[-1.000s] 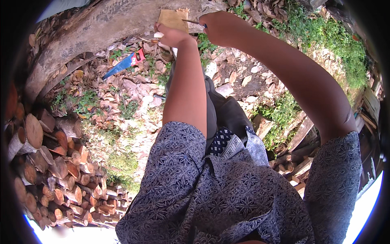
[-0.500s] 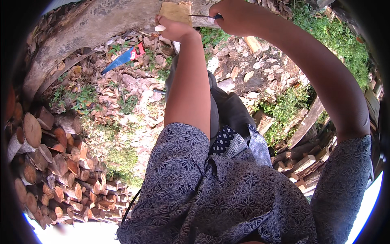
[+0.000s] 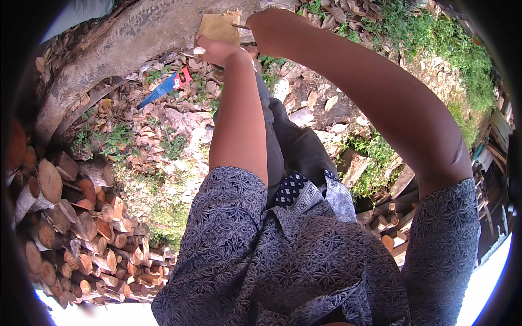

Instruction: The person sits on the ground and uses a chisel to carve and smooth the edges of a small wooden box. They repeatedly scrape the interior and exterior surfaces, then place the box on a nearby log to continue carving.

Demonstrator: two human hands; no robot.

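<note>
At the top, a squarish pale wooden block [image 3: 218, 27] rests against a large curved log [image 3: 100, 60]. My left hand [image 3: 218, 51] grips its lower left corner, fingers closed round the edge. From the right, my right hand [image 3: 267, 28] is closed around a tool, its back and wrist hiding the grip. Only a short piece of the tool's thin metal shaft [image 3: 241, 26] shows, its tip overlapping the block's right side. Whether the tip presses into the wood is too small to tell. Along the block's top right edge the wood is rough and splintered.
A handsaw [image 3: 165, 88] with a blue blade and red handle lies on dry leaves below the log. Stacked firewood [image 3: 92, 228] fills the lower left. More cut wood [image 3: 399, 239] lies at the right, near green plants [image 3: 375, 163].
My right hand has moved left toward the block, and its tool's tip now overlaps the block's right side. The tool's dark handle, visible before, is hidden. The whole view has shifted slightly.
</note>
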